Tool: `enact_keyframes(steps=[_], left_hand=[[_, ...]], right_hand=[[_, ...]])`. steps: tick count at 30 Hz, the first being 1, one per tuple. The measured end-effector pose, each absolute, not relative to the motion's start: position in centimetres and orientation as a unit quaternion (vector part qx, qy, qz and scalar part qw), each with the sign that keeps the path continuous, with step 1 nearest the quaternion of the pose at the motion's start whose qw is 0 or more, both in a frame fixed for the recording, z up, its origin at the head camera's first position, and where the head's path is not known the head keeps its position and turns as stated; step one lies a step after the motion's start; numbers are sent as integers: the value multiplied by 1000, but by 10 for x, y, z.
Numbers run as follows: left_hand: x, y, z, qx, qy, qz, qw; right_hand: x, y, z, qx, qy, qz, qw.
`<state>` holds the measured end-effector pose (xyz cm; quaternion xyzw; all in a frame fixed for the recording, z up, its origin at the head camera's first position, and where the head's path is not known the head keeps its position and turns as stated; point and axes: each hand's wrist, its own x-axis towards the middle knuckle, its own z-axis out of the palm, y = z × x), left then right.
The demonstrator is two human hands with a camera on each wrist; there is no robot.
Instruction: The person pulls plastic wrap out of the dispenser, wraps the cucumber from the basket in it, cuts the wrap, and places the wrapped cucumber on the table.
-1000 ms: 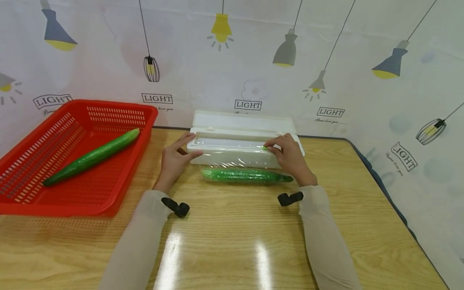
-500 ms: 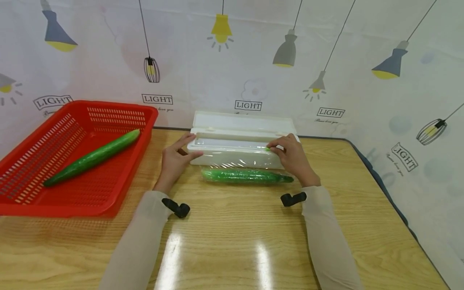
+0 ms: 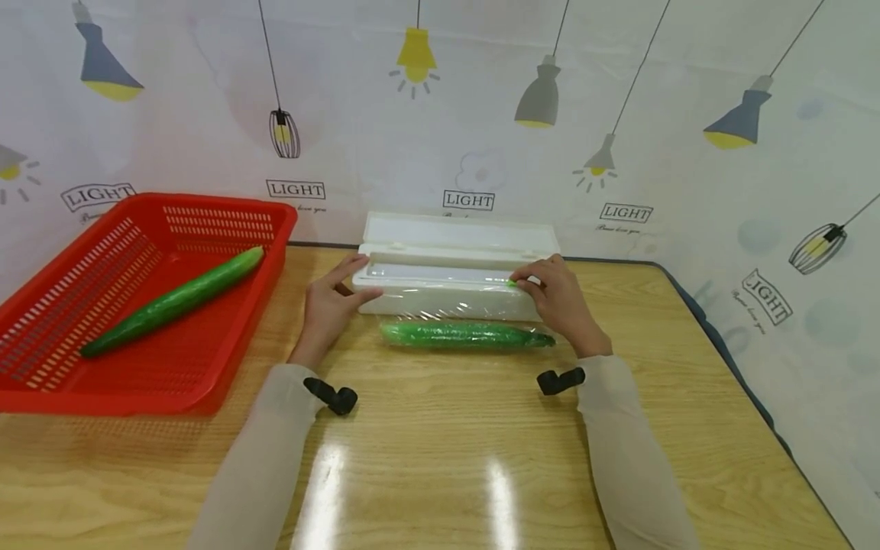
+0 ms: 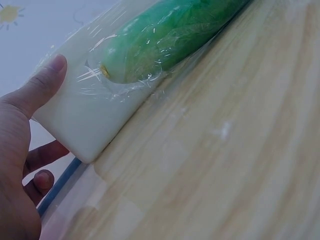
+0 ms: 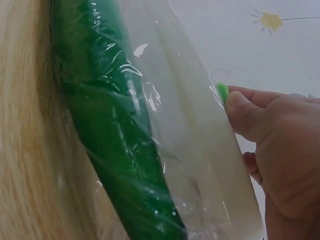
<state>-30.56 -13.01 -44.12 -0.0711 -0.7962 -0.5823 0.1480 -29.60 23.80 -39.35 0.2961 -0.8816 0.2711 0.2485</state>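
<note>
A white cling film dispenser (image 3: 447,304) stands near the wall with its lid raised. In front of it lies a cucumber (image 3: 467,334) under clear film (image 4: 145,60) that runs up to the dispenser's front edge. My left hand (image 3: 330,305) holds the dispenser's left end, thumb on the front face and fingers behind. At the right part of the front edge, my right hand (image 3: 560,302) pinches a small green slider cutter (image 5: 223,92) between thumb and index finger. Film covers the cucumber's dark end in the right wrist view.
On the left stands a red plastic basket (image 3: 199,401) with a second cucumber (image 3: 175,300) lying diagonally inside. The wooden table (image 3: 426,458) reaches a wall sheet (image 3: 385,168) printed with lamps right behind the dispenser.
My right hand has slid slightly to the right along the dispenser's edge with the green slider cutter. My left hand stays on the left end, and the wrapped cucumber has not moved.
</note>
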Motion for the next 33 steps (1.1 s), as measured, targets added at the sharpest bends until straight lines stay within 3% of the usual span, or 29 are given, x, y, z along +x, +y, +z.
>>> enact_keyframes(steps=[33], left_hand=[[-305,-130,-441,-77,-798,-579,149]], right_hand=[[-291,250,-392,288,-886,265,249]])
